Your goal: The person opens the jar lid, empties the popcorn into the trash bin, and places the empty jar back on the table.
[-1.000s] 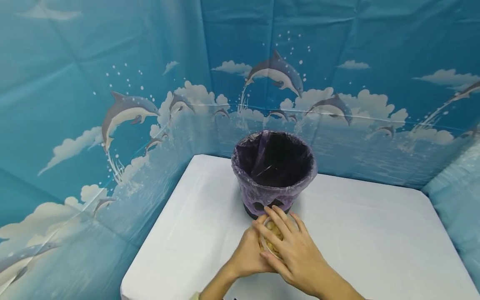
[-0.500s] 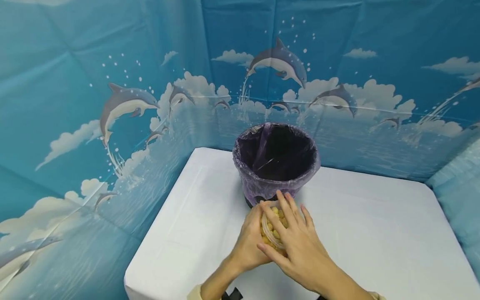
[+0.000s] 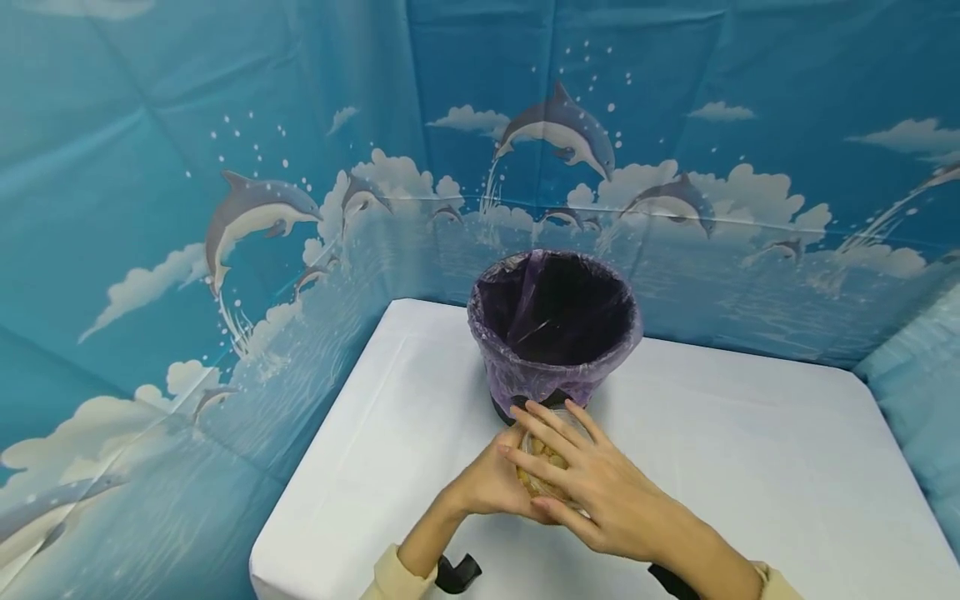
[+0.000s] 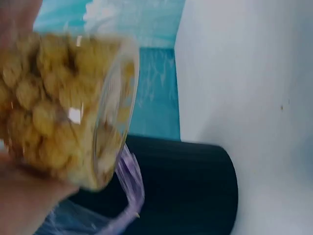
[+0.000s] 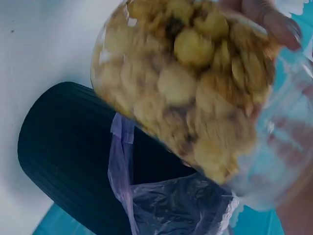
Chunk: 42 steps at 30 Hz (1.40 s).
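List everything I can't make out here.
Head view: the bottom of the bin, lost in dark shadow inside its purple liner.
Head view: part of the jar's near end, covered by the right grip.
Head view: most fingers of the left grip, behind the jar and right grip.
Both wrist views: what exactly the yellow-brown pieces are, blurred.
Left wrist view: the rest of the bin, cut off by the bottom edge.

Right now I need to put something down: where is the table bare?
On the white table, the widest bare patch runs from the lined bin toward the right curtain; a narrower one, from the bin toward the left curtain. Crowded: in front of the bin, where the left hand holds the jar, the right hand touching it.
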### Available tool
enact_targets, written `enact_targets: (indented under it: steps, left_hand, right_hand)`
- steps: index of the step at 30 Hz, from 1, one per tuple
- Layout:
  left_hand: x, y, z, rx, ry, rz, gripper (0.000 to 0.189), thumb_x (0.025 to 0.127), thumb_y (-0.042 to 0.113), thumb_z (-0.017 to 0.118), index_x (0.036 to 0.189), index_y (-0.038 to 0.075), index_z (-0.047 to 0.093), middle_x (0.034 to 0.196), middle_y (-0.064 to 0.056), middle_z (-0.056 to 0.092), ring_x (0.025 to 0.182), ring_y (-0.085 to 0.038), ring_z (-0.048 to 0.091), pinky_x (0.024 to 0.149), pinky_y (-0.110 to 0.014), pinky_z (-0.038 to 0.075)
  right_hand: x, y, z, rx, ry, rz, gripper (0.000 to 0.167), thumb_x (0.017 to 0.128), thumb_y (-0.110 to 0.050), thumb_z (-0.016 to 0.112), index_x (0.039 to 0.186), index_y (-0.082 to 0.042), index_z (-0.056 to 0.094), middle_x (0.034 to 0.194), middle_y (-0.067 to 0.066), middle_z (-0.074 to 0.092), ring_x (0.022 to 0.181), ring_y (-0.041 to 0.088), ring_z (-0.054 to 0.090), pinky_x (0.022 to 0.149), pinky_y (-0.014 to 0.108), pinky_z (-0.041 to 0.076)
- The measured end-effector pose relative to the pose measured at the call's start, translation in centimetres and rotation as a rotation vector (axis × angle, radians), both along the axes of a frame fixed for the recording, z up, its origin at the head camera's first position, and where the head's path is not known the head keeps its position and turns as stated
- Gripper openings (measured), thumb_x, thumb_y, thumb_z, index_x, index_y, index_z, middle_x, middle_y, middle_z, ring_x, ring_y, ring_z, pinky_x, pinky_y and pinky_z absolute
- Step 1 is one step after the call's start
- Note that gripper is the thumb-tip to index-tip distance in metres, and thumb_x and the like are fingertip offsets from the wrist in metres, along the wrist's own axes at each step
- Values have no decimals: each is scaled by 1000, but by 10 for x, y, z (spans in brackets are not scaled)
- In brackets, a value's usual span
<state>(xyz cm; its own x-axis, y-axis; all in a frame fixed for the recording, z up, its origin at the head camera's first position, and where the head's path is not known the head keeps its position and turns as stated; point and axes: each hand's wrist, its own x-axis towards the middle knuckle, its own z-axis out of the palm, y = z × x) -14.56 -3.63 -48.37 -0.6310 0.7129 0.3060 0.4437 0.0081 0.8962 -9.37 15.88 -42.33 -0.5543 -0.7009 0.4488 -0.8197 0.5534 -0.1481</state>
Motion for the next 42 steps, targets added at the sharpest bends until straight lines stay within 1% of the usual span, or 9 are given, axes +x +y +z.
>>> enact_targets:
  steps: [5,10,14,19,24,28,33,37,42]
  left_hand:
    - [-7,-3,-8,47,-80,20,98,69,2,94,149,16,38,143,-11,56,122,-14,62,104,-32,56]
    - [6,10,-10,-37,89,268,103,71,15,95,154,12,35,152,-10,51,134,-23,57,112,-39,52]
    - [16,20,-8,-103,171,338,101,75,18,88,156,2,30,158,-16,43,143,-34,49,119,-53,43]
    - [15,14,-3,-105,92,265,108,73,18,91,159,3,28,159,-14,42,139,-28,53,117,-44,47]
    - [2,4,-4,-56,-10,33,108,70,9,94,157,12,30,149,-11,52,129,-12,58,110,-29,51]
    - [-4,1,-6,-38,-45,-27,99,70,6,94,150,17,36,141,-10,55,124,-9,59,109,-29,52]
    - [8,8,-2,-52,-43,123,105,69,12,95,154,17,34,144,-10,55,125,-16,60,104,-30,55]
    - [22,21,5,-185,130,299,104,72,24,92,155,8,33,149,-10,52,132,-21,55,111,-42,51]
    - [26,25,10,-198,199,319,99,73,21,91,153,3,35,152,-11,51,138,-25,52,118,-50,44]
  right_hand:
    - [4,8,-1,5,-88,29,65,97,-21,66,158,-25,44,169,13,32,160,30,22,133,36,-10]
    - [7,-8,-7,-40,-110,-253,71,101,-45,62,162,-23,35,170,14,29,158,36,26,125,65,20]
    - [5,-22,-17,-81,-31,-401,60,106,-50,49,157,-20,44,165,19,37,150,42,36,109,76,34]
    - [2,-12,-21,-91,40,-239,50,111,-43,39,154,-19,50,164,18,39,151,39,37,121,64,25]
    - [0,8,-15,-70,4,37,49,106,-30,55,155,-22,50,167,13,37,156,33,31,133,43,2]
    - [4,14,-9,-73,-21,115,53,101,-21,61,153,-22,51,165,12,41,157,32,29,134,41,-2]
    - [14,4,0,-130,-105,-178,67,98,-32,66,160,-21,41,170,13,31,157,37,26,128,57,18]
    - [19,-17,-1,-142,-159,-508,71,101,-44,61,162,-19,35,167,18,33,151,43,34,109,71,37]
    - [16,-22,-10,-140,-44,-519,58,103,-45,56,152,-15,50,154,20,49,140,41,45,104,64,40]
